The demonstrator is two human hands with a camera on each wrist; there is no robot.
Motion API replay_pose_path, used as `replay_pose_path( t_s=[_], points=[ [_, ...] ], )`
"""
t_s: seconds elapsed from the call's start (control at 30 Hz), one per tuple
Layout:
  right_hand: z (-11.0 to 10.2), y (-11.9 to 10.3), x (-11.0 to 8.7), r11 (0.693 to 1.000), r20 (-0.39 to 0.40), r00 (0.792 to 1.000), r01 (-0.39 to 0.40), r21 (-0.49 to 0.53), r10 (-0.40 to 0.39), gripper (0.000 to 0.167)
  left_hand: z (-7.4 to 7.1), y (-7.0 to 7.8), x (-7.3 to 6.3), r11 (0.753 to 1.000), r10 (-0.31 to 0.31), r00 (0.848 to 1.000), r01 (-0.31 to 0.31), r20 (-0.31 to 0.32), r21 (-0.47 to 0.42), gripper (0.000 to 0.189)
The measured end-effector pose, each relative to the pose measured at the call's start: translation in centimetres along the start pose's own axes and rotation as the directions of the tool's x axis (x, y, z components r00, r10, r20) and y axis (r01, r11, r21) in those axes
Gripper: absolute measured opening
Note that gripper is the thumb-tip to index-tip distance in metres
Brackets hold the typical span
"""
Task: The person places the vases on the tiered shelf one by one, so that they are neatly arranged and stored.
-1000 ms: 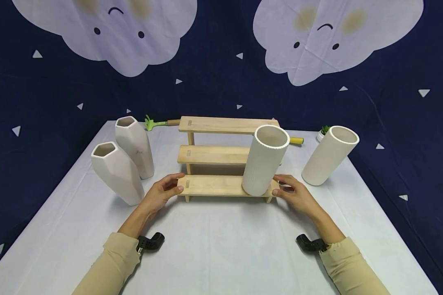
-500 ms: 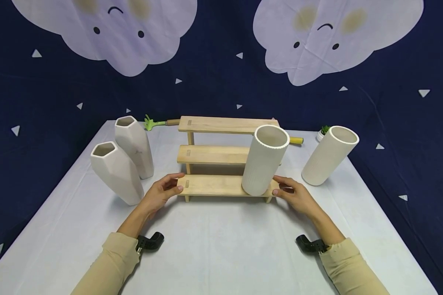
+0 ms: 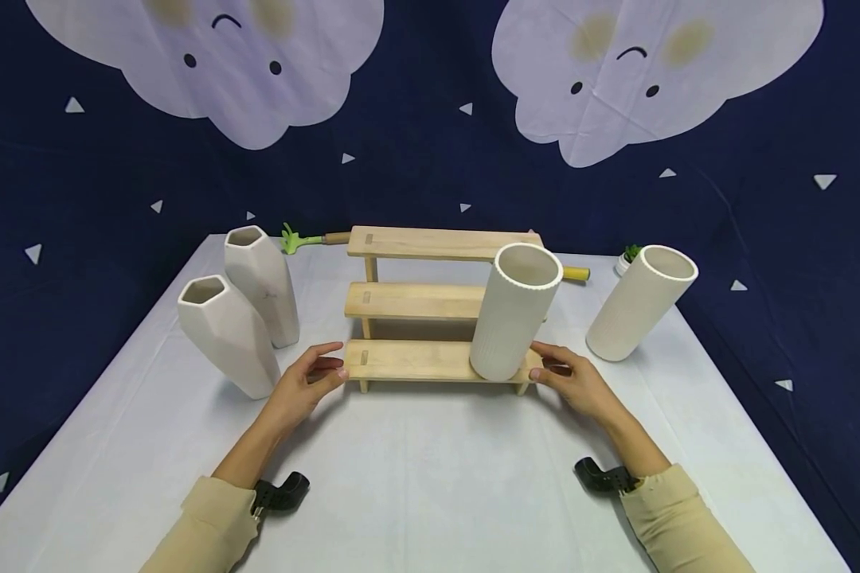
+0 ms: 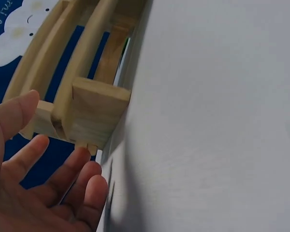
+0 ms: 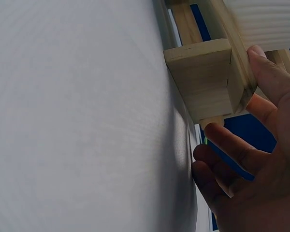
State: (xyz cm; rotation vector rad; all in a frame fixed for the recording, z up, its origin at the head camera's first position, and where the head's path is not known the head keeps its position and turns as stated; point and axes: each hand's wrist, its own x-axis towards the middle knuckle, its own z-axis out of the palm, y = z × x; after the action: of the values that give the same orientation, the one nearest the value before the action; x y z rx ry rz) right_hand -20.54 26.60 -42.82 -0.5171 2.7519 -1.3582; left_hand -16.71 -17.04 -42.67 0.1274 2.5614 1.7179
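A three-tier wooden display shelf (image 3: 416, 360) stands mid-table, its steps rising toward the back. Upright on the right part of its lowest step is a white ribbed cylindrical vase (image 3: 510, 318). My left hand (image 3: 297, 391) is just off the left end of that step, thumb and fingers spread apart with nothing between them; the left wrist view shows a gap between thumb (image 4: 24, 113) and wood. At the opposite end my right hand (image 3: 576, 382) pinches the lowest board. In the right wrist view its thumb (image 5: 268, 70) lies on the board's edge and the forefinger curls under it.
Two white faceted vases (image 3: 236, 342) stand left of my left hand. A second ribbed vase (image 3: 638, 306) is on the right, before a small potted plant (image 3: 625, 259). Behind the shelf lie a green hand rake (image 3: 301, 239) and a yellow-ended handle (image 3: 576, 274).
My left hand has let go of the shelf's left end and drawn back slightly to the left and toward me. The right hand, shelf and vases have stayed put.
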Motion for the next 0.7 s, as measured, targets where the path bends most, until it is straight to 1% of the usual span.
replay_pose_path(
  t_s=[0.17,0.33,0.47,0.57,0.63,0.7],
  points=[
    [0.0,-0.1,0.0,1.0,0.002,1.0,0.002,0.006,-0.002,0.052,-0.1,0.4,-1.6,0.999,0.024,0.999,-0.023,-0.049,0.035,0.051],
    [-0.1,0.0,0.0,1.0,0.0,1.0,0.003,0.006,-0.003,0.052,-0.3,0.9,-3.1,0.997,0.035,0.99,-0.026,-0.138,0.067,0.047],
    [-0.1,0.1,0.0,1.0,0.001,1.0,0.003,0.005,-0.003,0.052,-0.6,1.3,-4.2,0.996,0.036,0.976,-0.019,-0.215,0.082,0.043],
    [-0.1,0.2,0.0,1.0,0.0,1.0,0.004,0.002,-0.004,0.052,-0.8,1.4,-5.1,0.996,0.043,0.964,-0.021,-0.261,0.088,0.04],
    [0.0,0.2,0.0,1.0,-0.001,1.0,0.006,0.0,-0.006,0.052,-0.9,1.4,-5.6,0.996,0.049,0.954,-0.023,-0.295,0.089,0.038],
    [0.0,0.2,0.0,1.0,-0.005,1.0,0.007,-0.002,-0.007,0.051,-1.1,1.3,-6.0,0.996,0.043,0.942,-0.013,-0.334,0.091,0.036]
  ],
)
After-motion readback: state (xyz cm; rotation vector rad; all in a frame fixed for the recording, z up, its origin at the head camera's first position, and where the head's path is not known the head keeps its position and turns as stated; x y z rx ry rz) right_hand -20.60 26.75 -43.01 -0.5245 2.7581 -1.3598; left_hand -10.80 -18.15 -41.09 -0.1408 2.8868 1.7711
